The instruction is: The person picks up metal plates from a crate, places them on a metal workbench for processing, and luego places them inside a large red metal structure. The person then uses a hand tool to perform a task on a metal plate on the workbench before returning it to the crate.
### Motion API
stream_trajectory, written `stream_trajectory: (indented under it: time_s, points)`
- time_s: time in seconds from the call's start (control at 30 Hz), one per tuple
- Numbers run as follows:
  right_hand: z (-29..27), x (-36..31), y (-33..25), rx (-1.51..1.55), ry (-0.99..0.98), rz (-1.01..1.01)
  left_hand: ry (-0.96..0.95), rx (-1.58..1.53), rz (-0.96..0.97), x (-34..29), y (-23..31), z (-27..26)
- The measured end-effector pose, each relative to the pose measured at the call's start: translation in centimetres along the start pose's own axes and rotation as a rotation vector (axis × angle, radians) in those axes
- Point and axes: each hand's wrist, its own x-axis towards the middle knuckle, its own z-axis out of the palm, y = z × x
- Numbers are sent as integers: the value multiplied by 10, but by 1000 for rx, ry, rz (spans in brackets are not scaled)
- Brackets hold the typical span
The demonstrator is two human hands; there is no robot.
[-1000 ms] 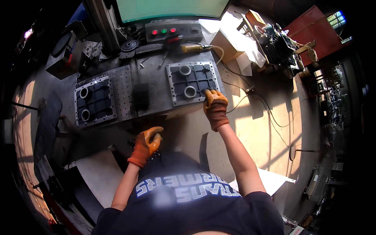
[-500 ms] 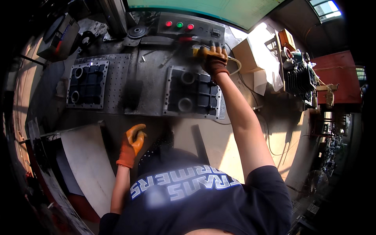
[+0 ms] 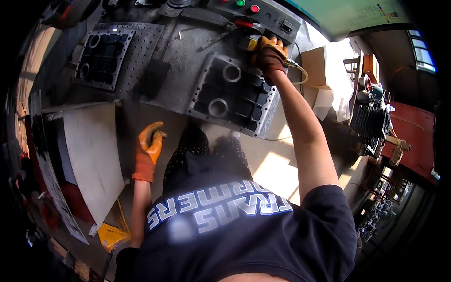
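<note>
My right hand (image 3: 271, 52), in an orange-brown work glove, reaches to the back of the bench. Its fingers curl over a yellow-and-black hand tool (image 3: 248, 44), partly hidden by the glove; a pale hose (image 3: 303, 71) comes out beside it. Just in front of that hand lies a dark cast-metal cover plate (image 3: 230, 96) with a pale drilled rim and two round openings. My left hand (image 3: 149, 146), gloved in orange, hangs in front of the bench, holding nothing, its fingers loosely bent and apart from the thumb.
A similar cover plate (image 3: 104, 56) rests on a perforated metal plate (image 3: 141, 51) at left. Behind the tool stands a control box (image 3: 270, 19) with lit buttons, below a screen (image 3: 361, 14). Cardboard (image 3: 315, 68) and a finned machine part (image 3: 369, 124) are at right.
The view has turned and tilted, so the bench sits higher. My right hand's fingers, stretched forward before, are now bent over the tool. My left hand stays loose and low.
</note>
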Motion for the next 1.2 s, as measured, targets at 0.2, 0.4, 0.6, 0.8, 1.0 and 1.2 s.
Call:
stream_trajectory:
  time_s: [0.2,0.4,0.6,0.8,1.0,1.2]
  points:
    - [11,-15,35,17,71,-125,112,-73,-9,-22,10,41]
    - [-21,-48,97,281,-45,-283,-312,-329,21,-31,49,135]
    - [-61,-105,162,901,-472,-248,-669,-1195,-107,-27,66,300]
    - [-93,-169,222,1187,-936,20,-447,-412,-51,-40,107,392]
    - [-75,-218,264,1123,-910,40,-537,-611,-337,-81,105,413]
    - [-83,-250,272,1129,-819,47,-501,-22,-280,-96,134,406]
